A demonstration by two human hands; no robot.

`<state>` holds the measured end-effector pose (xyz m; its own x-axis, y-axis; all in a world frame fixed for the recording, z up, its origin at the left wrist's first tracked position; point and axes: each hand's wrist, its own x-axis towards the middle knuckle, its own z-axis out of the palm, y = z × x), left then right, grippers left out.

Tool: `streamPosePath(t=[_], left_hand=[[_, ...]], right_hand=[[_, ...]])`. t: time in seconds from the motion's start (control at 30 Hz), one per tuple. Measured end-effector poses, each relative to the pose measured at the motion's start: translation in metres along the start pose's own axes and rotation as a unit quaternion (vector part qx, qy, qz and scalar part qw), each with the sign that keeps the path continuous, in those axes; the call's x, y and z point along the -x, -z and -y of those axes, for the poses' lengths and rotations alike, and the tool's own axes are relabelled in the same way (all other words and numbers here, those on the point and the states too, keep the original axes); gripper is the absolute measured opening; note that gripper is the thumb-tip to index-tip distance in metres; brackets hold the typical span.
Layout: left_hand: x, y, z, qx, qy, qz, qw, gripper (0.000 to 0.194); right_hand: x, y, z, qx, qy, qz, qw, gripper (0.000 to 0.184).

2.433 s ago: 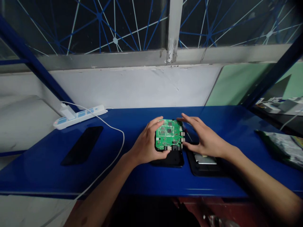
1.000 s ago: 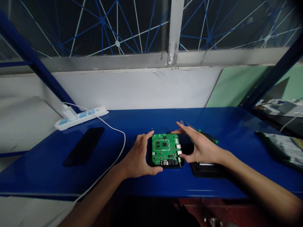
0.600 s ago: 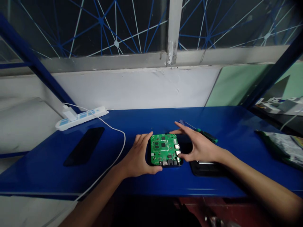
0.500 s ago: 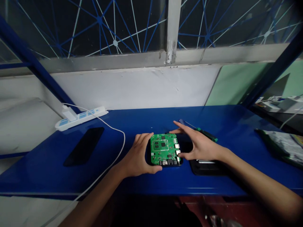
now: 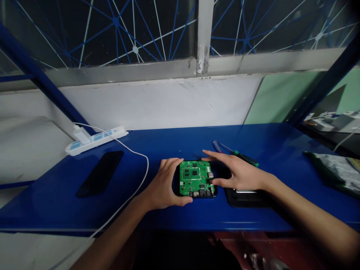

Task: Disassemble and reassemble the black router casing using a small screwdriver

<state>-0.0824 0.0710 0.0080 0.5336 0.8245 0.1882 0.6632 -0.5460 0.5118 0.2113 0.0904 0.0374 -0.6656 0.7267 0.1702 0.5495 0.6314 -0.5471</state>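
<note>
- Window (image 5: 140, 30), dark glass crossed by blue and white lines: behind and above the circuit board (image 5: 194, 178), which is taken as reference for all positions.
- Blue table (image 5: 163, 144): under the board and extending well to both sides of it.
- Green panel (image 5: 281, 99): beyond the board, to the right.
- White power strip (image 5: 98, 143): far left of the board, adapter (image 5: 82, 135) plugged in — its white cable (image 5: 147, 165) curves between strip and board.
- Left hand (image 5: 163, 189): curved wide in a C around the board's left side, fingers at the far left corner, thumb at the near edge; holding the black shell (image 5: 215, 191) there.
- Right hand (image 5: 239, 172): partly open, thumb at the ports on the board's right edge, a fingertip at the far edge, index finger extended; firmness of grip cannot be told.
- Packet (image 5: 337, 170), silvery and dark green: well apart, right of the board.
- Black slab (image 5: 99, 174): flat, left of the board.
- Black cover (image 5: 244, 200): right of the board, partly under the right hand.
- Circuit board: green, component side up, seated in the shell — between both hands.
- Green-handled screwdriver (image 5: 245, 158): beyond the board, to the right.
</note>
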Motion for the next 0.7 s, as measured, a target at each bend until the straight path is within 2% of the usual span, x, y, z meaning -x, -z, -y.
streamPosePath(t=[0.17, 0.53, 0.7], left_hand=[[-0.0006, 0.0022, -0.0036, -0.008, -0.013, -0.004, 1.000, 0.087], [-0.0005, 0.0020, -0.0032, -0.015, -0.011, 0.008, 1.000, 0.068], [0.0000, 0.0032, -0.0059, -0.016, -0.009, 0.001, 1.000, 0.068]], right_hand=[[0.0001, 0.0007, -0.0003, -0.008, -0.004, 0.017, 1.000, 0.085], [0.0004, 0.0000, 0.0018, -0.019, -0.027, 0.016, 0.999, 0.081], [0.0001, 0.0004, 0.0023, -0.012, -0.020, 0.009, 1.000, 0.079]])
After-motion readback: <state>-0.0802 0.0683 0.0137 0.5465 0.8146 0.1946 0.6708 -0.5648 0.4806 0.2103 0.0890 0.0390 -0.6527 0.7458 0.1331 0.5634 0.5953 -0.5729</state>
